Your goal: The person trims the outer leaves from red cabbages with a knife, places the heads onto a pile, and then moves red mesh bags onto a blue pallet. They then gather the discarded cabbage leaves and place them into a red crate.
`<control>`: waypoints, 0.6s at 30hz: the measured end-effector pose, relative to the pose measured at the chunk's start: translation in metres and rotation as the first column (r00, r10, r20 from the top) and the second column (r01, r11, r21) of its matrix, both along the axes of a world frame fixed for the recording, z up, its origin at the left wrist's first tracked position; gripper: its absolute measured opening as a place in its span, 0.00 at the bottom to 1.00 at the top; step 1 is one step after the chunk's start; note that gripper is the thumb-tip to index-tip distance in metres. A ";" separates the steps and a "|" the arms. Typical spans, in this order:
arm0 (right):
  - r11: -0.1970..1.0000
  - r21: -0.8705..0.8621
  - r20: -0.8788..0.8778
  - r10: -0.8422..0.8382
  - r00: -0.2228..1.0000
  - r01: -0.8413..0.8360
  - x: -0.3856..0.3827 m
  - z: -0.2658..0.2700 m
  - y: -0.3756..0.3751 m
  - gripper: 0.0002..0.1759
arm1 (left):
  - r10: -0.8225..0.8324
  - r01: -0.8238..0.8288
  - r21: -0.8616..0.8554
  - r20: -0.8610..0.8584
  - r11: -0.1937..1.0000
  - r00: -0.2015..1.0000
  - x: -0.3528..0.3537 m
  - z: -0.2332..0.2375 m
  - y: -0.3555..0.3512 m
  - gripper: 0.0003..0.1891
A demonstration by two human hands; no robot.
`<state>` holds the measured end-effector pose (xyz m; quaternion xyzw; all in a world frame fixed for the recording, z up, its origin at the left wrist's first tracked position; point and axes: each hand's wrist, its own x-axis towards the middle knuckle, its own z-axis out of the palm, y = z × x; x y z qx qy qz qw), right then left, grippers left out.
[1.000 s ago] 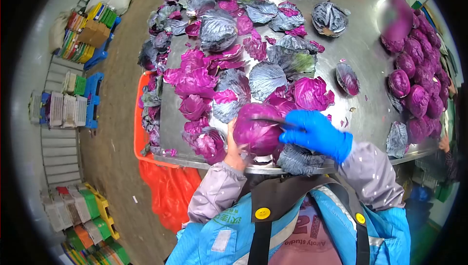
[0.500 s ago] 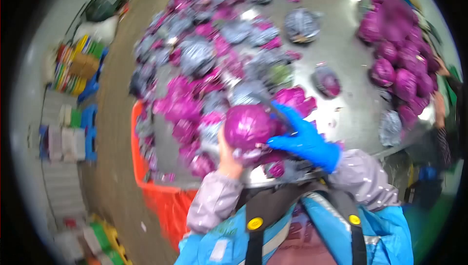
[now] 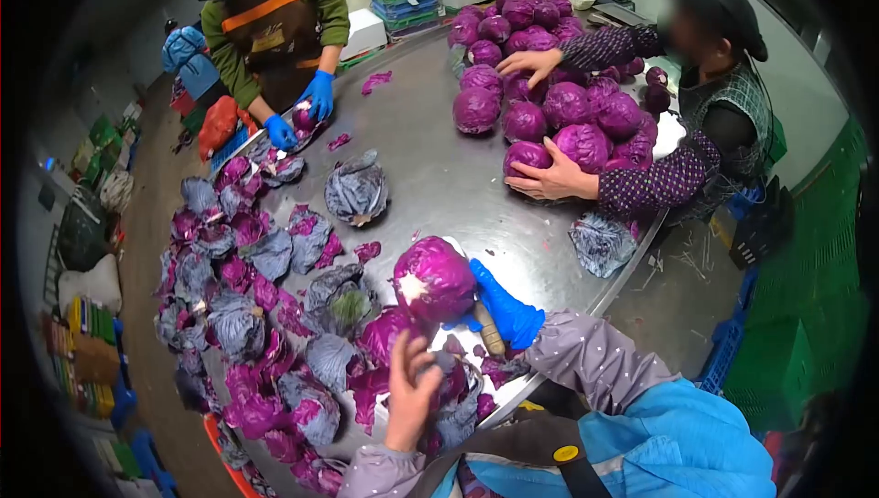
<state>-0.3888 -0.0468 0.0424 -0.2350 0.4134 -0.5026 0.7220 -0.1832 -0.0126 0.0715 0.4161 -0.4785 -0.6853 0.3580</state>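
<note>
A trimmed red cabbage (image 3: pixel 434 276) with a pale cut stem sits against the fingers of my blue-gloved right hand (image 3: pixel 509 308). A knife (image 3: pixel 490 330) with a wooden handle is gripped in that same hand, its blade mostly hidden by the cabbage. My bare left hand (image 3: pixel 411 392) is raised below and left of the cabbage, open, fingers apart and slightly curled, apart from it. Loose purple leaves (image 3: pixel 385 337) lie just beyond my left fingers. A whole cabbage with grey-blue outer leaves (image 3: pixel 357 189) stands farther up the metal table (image 3: pixel 421 150).
Grey and purple leaves (image 3: pixel 240 322) heap along the left side. A co-worker (image 3: pixel 275 36) in blue gloves handles a cabbage at far left. At right, another person (image 3: pixel 719 100) has both hands on piled cabbages (image 3: pixel 568 104). An untrimmed cabbage (image 3: pixel 602 243) sits near the right edge.
My left hand has come off the cabbage and opened. The cabbage stays with my right hand. The view has swung up and right, bringing both co-workers into fuller sight.
</note>
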 end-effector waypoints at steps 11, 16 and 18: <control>0.981 -0.176 0.094 0.092 0.991 -0.074 -0.032 -0.034 0.010 0.25 | -0.111 0.697 -0.360 0.839 0.620 0.532 -0.022 -0.055 0.023 0.32; 0.984 0.157 0.196 -0.116 0.974 0.085 -0.050 -0.039 0.007 0.44 | 0.095 0.614 -0.294 0.937 0.733 0.335 0.003 -0.062 0.012 0.30; 0.970 0.204 0.234 -0.181 0.955 0.134 -0.069 -0.078 0.006 0.45 | 0.155 0.555 -0.302 0.943 0.775 0.296 0.020 -0.060 0.005 0.30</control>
